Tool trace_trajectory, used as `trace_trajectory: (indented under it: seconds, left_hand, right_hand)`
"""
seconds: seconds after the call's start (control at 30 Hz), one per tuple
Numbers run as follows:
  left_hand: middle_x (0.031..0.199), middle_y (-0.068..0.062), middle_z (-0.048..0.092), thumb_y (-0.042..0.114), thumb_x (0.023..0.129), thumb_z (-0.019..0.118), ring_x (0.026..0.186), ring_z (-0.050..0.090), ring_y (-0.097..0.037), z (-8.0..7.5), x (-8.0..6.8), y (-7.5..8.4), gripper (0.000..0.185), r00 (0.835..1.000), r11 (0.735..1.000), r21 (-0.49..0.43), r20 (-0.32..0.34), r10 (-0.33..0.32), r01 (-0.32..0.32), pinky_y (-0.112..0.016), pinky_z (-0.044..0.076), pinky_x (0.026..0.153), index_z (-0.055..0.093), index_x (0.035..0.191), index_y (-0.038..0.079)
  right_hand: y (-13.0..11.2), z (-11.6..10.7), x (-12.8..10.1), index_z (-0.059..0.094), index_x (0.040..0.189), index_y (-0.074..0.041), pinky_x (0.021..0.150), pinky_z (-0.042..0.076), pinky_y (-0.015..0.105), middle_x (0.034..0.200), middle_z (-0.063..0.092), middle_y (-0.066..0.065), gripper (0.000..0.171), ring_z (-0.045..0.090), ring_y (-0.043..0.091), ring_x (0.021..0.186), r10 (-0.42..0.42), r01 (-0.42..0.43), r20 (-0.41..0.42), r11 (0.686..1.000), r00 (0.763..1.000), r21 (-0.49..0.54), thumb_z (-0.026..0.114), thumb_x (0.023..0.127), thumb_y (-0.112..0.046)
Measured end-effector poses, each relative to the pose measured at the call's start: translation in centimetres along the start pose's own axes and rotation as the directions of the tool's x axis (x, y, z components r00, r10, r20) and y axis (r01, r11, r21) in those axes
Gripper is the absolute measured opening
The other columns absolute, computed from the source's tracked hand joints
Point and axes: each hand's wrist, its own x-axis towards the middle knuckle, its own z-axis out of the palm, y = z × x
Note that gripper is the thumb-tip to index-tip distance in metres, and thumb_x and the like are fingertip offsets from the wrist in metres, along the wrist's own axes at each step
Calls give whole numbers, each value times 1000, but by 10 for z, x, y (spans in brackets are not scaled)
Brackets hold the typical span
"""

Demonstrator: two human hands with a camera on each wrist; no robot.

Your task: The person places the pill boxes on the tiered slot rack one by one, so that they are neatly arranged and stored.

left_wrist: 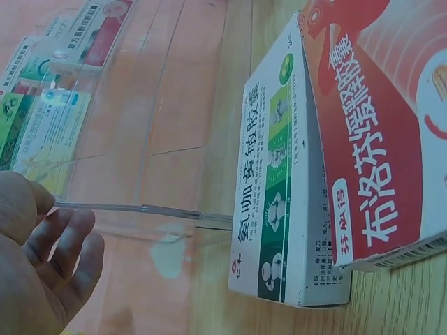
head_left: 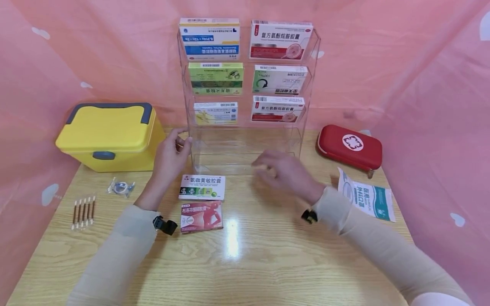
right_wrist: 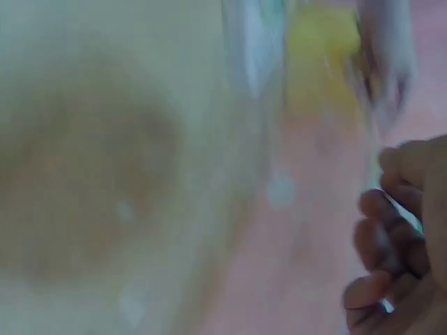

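Clear rack edge (left_wrist: 147, 209) in left grip (head_left: 172, 153)

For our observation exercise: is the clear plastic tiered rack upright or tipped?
Upright: the clear plastic tiered rack stands on the pale wooden table, with six printed cardboard boxes propped in its upper tiers.

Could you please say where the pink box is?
In the head view, the pink box lies on the table, left of centre, in front of the white box.
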Motion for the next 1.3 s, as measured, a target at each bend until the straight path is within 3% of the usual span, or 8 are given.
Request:
trace_trajectory:
  seconds: [0.13,0.3,0.47,0.63,0.9,1.07,1.2,1.3]
  left_hand:
    - [89,-7,59,31,105,58,76,53,-22,-2,1,-1,40,1000,1000,-1,-3,3,-3,-34,48,63,55,140,14]
    - [89,-8,59,32,105,57,76,53,-22,-1,3,-1,40,1000,1000,-7,-8,-5,5,-35,47,63,55,141,14]
    - [90,-8,59,32,105,58,77,53,-23,2,3,-1,40,1000,1000,-13,4,-16,16,-35,48,63,55,141,15]
    - [90,-8,59,31,105,58,77,53,-23,1,2,-1,39,1000,1000,-10,-2,-21,21,-32,47,63,56,140,15]
    - [90,-9,59,28,105,59,78,53,-23,1,0,1,38,1000,1000,-4,1,-16,16,-35,48,65,55,139,13]
    - [89,-9,59,26,104,59,77,53,-23,0,-1,0,38,1000,1000,-1,-6,-2,2,-35,47,64,55,139,12]
    - [88,-9,59,27,105,59,76,53,-23,0,-1,0,38,1000,1000,-2,-6,11,-11,-34,47,63,55,139,12]
    - [88,-9,59,29,105,58,75,53,-23,-1,0,-1,39,1000,1000,1,-6,14,-14,-34,47,63,55,139,12]
  right_hand:
    - [-34,50,-7,69,128,-14,92,51,32,124,65,-1,36,59,14,112,-87,88,211,996,974,5,69,97,-32]
    - [-64,87,-3,65,137,-15,92,50,30,133,60,0,51,53,14,115,-142,143,315,990,938,22,74,93,-38]
    - [-70,102,-6,67,135,-14,90,50,30,137,58,4,49,52,16,114,-146,164,313,986,938,-32,72,93,-38]
    - [-74,100,-17,71,129,-17,84,50,27,135,58,3,42,52,15,110,-132,134,296,991,946,14,73,91,-36]
    - [-75,104,-36,64,135,-12,90,52,33,128,58,1,55,54,15,113,47,-58,204,997,978,47,70,93,-47]
    - [-74,113,-36,65,134,-12,89,51,33,126,58,1,57,54,15,113,141,-152,196,988,970,40,68,93,-51]
    - [-74,117,-33,66,131,-13,88,52,32,127,56,1,55,52,15,112,172,-185,205,982,964,47,71,92,-50]
    - [-73,116,-30,66,128,-16,86,53,31,128,54,-1,51,51,13,112,185,-194,158,980,970,46,75,89,-47]
